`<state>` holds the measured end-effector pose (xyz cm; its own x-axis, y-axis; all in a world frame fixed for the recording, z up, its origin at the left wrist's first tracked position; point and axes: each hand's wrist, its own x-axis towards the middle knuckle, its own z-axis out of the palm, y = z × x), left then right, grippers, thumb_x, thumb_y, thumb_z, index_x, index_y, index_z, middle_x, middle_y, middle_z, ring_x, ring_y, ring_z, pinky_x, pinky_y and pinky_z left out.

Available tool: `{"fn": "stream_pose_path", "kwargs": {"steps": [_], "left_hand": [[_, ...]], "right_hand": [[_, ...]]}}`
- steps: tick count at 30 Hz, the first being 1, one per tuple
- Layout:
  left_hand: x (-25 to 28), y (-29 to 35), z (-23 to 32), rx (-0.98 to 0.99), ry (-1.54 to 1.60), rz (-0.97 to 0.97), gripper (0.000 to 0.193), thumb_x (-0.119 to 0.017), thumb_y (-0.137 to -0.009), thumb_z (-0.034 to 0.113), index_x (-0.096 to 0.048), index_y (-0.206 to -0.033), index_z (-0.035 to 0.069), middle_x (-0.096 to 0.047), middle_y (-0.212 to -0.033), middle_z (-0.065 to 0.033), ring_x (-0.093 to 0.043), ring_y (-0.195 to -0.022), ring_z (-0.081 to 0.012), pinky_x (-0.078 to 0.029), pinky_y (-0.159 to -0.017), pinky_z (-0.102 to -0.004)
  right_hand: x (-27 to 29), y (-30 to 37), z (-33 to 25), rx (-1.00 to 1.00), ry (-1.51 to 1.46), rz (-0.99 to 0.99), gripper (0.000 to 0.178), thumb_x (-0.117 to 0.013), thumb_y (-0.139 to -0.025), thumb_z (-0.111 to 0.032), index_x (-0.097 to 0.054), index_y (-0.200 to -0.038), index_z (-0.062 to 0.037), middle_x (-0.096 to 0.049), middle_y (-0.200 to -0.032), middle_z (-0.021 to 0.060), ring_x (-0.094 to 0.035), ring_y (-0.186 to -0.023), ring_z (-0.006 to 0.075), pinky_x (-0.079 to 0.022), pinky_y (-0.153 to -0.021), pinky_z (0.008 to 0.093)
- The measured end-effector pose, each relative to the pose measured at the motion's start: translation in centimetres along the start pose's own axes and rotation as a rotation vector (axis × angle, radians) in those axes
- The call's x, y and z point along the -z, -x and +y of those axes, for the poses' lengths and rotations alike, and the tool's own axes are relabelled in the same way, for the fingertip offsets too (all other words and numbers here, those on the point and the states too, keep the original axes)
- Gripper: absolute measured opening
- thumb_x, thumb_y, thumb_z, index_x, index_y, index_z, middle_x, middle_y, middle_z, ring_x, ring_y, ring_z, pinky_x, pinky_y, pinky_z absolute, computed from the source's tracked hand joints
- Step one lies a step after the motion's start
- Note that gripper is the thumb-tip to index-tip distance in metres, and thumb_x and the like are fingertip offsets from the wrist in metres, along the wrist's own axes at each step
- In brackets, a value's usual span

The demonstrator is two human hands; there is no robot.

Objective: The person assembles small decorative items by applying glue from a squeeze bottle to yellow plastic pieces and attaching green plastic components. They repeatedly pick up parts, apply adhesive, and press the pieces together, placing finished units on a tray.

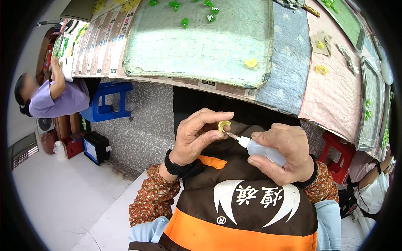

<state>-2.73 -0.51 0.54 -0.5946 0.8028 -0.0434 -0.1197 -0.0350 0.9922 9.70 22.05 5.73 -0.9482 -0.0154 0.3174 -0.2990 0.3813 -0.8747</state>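
Note:
Between the thumb and fingers of my left hand (199, 133) is a small curved yellow piece (225, 125). My right hand (284, 152) is wrapped round a translucent squeeze bottle (264, 153) with a white cap and a thin nozzle. The nozzle tip points left and sits at the lower edge of the yellow piece; whether it touches, I cannot tell. Both hands are above my lap, in front of the table edge. On the pale green board (201, 54) beyond them lies another yellow piece (250, 62), near the board's right front corner.
Several green pieces (184, 23) lie at the board's far side. A blue cloth (289, 62) and a pink cloth (335, 92) with a yellow piece (321, 69) are to the right. A blue stool (108, 102), a red stool (336, 157) and a person in purple (63, 96) are nearby.

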Motion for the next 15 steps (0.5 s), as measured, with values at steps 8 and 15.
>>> {"fn": "stream_pose_path", "kwargs": {"steps": [8,15], "left_hand": [[-0.13,0.16,-0.09,0.047,0.148,-0.021,0.035,-0.065,-0.098,0.006,-0.062,-0.131,-0.003,-0.060,-0.106,-0.0088,-0.066,-0.097,-0.0141,-0.057,-0.084,-0.0263],[-0.12,0.37,-0.70,0.119,0.297,-0.048,0.037,-0.060,-0.102,0.011,-0.058,-0.135,-0.005,-0.060,-0.108,-0.0089,-0.066,-0.098,-0.0139,-0.058,-0.086,-0.0276]], "right_hand": [[-0.07,-0.13,0.07,-0.001,-0.001,-0.008,0.035,-0.084,-0.075,-0.012,-0.065,-0.100,0.0029,-0.071,-0.086,0.0161,-0.066,-0.060,0.0289,-0.050,-0.053,0.0351],[-0.20,-0.04,0.15,-0.020,-0.005,0.003,0.036,-0.084,-0.075,-0.012,-0.065,-0.102,0.0029,-0.071,-0.085,0.0159,-0.065,-0.060,0.0288,-0.050,-0.053,0.0354]]}}
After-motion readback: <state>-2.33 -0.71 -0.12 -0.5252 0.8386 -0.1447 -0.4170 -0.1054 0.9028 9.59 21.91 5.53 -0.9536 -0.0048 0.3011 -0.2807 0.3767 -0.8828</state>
